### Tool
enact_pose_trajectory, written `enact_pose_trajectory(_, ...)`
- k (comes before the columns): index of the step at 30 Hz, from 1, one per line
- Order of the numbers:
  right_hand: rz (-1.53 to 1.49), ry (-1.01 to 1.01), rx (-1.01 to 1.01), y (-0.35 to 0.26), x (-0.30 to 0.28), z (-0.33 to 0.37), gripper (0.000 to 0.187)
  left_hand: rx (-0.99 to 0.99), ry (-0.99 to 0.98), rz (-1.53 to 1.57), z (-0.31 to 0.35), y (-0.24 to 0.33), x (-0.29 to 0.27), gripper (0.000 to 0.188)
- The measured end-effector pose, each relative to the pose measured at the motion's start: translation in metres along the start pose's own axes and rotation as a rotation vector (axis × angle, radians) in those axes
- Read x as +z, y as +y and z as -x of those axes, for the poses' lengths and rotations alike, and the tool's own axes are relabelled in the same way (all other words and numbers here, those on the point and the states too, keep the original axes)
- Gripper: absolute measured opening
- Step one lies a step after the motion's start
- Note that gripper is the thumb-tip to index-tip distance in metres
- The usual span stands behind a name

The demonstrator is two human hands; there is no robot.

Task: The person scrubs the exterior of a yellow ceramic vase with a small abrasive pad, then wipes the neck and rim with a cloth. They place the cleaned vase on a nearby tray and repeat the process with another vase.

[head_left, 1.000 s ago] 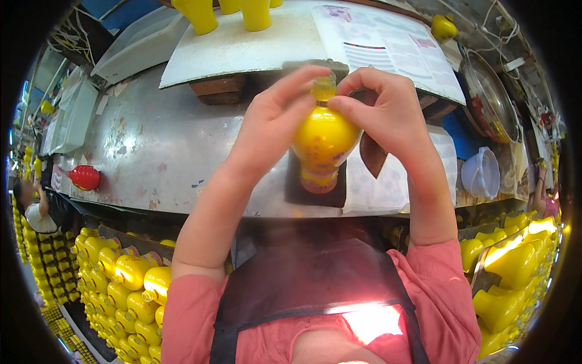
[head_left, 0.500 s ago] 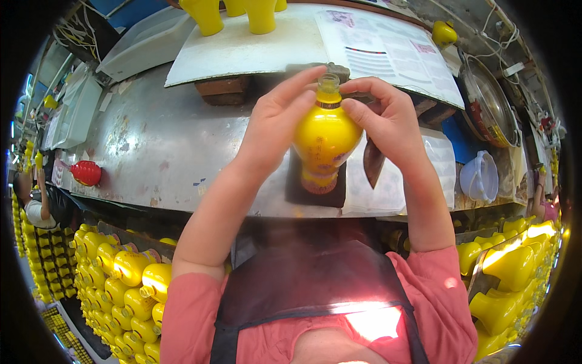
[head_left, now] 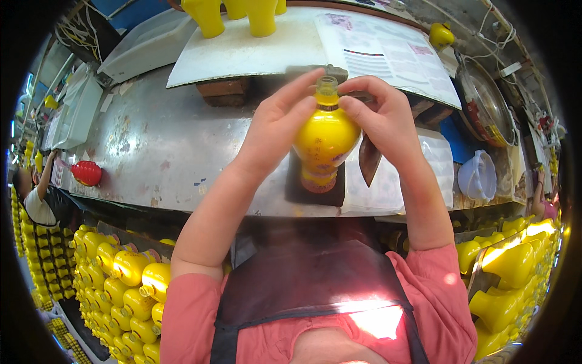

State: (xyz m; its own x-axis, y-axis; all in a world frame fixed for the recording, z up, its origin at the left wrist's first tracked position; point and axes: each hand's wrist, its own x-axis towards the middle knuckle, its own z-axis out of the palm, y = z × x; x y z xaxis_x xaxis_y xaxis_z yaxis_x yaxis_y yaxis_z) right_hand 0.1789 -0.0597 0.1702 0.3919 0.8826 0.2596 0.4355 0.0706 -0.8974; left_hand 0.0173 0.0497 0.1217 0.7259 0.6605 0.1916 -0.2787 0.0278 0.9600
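Observation:
A glossy yellow glass bottle (head_left: 327, 134) with a clear threaded mouth, a dark patterned band round its neck and small dark and purple markings stands on a dark pad (head_left: 333, 197). My left hand (head_left: 285, 115) closes on the left of its neck, thumb just below the mouth. From the other side, my right hand (head_left: 382, 118) presses thumb and forefinger to the neck near the band. Under my right palm hangs a brown pointed blade-like piece (head_left: 368, 161), apparently held by the remaining fingers, which are hidden.
A white board (head_left: 267, 54) on brick supports (head_left: 221, 92) bears yellow bottles (head_left: 262, 21) and printed sheets. A red ribbed container (head_left: 86, 173) sits left on the metal table (head_left: 157, 151), a pale bucket (head_left: 477, 177) right. Stacked yellow bottles (head_left: 130, 267) flank me. Another person (head_left: 37, 194) is far left.
Both hands keep their place at the bottle's neck, with only slight finger movement. The view has shifted a little. At far left the other person's arm has moved.

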Motion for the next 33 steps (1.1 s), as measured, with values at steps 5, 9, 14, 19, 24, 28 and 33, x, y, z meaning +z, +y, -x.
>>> enact_pose_trajectory(5, 0.318, 0.045, -0.411, -0.003, 0.007, 0.031, 0.033, 0.104, -0.076, -0.111, -0.008, 0.011, 0.0, 0.036)
enact_pose_trajectory(9, 0.472, 0.025, -0.583, 0.009, 0.008, 0.036, 0.034, 0.172, -0.065, -0.317, -0.015, 0.021, 0.004, 0.027)
enact_pose_trajectory(14, 0.221, 0.063, -0.222, 0.02, -0.004, 0.04, 0.031, 0.095, -0.008, -0.209, -0.011, 0.027, 0.012, 0.021)
enact_pose_trajectory(19, 0.372, 0.059, -0.6, 0.018, 0.005, 0.051, 0.033, 0.174, 0.117, -0.388, -0.015, 0.026, 0.019, 0.024)
enact_pose_trajectory(24, 0.196, 0.051, -0.414, 0.016, 0.005, 0.052, 0.034, 0.078, 0.121, -0.313, -0.01, 0.032, 0.02, 0.028)
enact_pose_trajectory(28, 0.156, 0.08, -0.296, 0.012, -0.001, 0.057, 0.032, 0.102, 0.116, -0.186, 0.001, 0.033, 0.026, 0.028)
enact_pose_trajectory(33, 0.309, 0.067, -0.489, 0.007, 0.012, 0.07, 0.031, 0.139, 0.16, -0.414, 0.006, 0.039, 0.026, 0.021)
